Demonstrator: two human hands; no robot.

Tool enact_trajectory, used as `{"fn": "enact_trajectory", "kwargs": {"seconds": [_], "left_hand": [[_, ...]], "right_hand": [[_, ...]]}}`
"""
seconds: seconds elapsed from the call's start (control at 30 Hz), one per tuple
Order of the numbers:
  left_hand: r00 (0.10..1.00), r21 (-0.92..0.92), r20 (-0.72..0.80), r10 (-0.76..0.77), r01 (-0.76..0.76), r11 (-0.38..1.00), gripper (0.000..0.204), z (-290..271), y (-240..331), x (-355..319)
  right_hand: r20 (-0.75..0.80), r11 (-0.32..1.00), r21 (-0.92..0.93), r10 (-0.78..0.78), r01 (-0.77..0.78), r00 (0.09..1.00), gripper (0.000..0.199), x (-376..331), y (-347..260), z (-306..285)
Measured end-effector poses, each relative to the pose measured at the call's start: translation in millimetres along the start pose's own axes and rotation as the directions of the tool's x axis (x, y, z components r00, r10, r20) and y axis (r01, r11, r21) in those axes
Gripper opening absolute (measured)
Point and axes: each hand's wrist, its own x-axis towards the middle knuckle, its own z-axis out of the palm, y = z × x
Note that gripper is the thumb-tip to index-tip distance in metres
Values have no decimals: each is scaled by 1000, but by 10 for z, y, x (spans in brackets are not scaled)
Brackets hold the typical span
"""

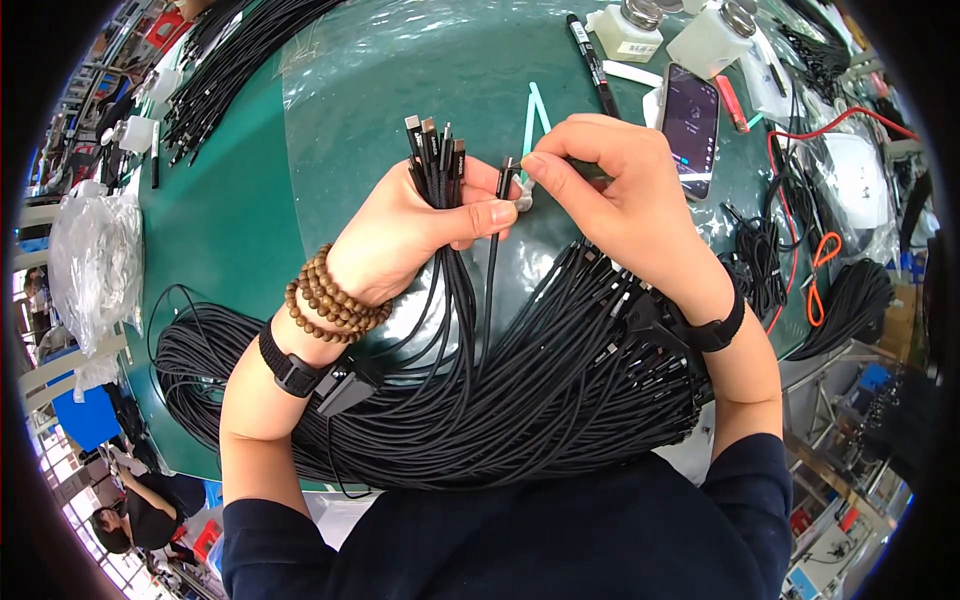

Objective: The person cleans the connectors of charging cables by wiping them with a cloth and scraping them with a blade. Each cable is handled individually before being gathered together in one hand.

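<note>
My left hand (430, 215) is closed around a bunch of black cables (437, 170), their connector ends pointing up. Between its thumb and fingers one separate cable (505, 182) stands upright, its plug at the top. My right hand (615, 180) is closed in a pinch beside that plug; whatever is between its fingertips is too small to make out. Just behind the fingertips lies a thin turquoise V-shaped piece (532, 115), next to a small whitish lump (524, 198). A large pile of black cables (430, 430) lies between my forearms and my body.
Beyond my right hand are a phone (690, 130), a black marker (592, 65) and two bottles with metal lids (628, 30). More cables (225, 80) lie at the far left, clear plastic bags (95, 250) at the left edge. Another person (150, 510) sits at lower left.
</note>
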Motion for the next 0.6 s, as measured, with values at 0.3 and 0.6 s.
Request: {"fn": "enact_trajectory", "kwargs": {"seconds": [0.3, 0.6], "left_hand": [[997, -14, -45, 61, -61, 998, 22, 17, -48, -1], [997, 26, 8, 76, -76, 997, 24, 73, -51, 6]], "right_hand": [[153, 880, 345, 289, -325, 945, 13, 64, 39, -73], [60, 860, 458, 222, -225, 973, 5, 19, 28, 152]]}}
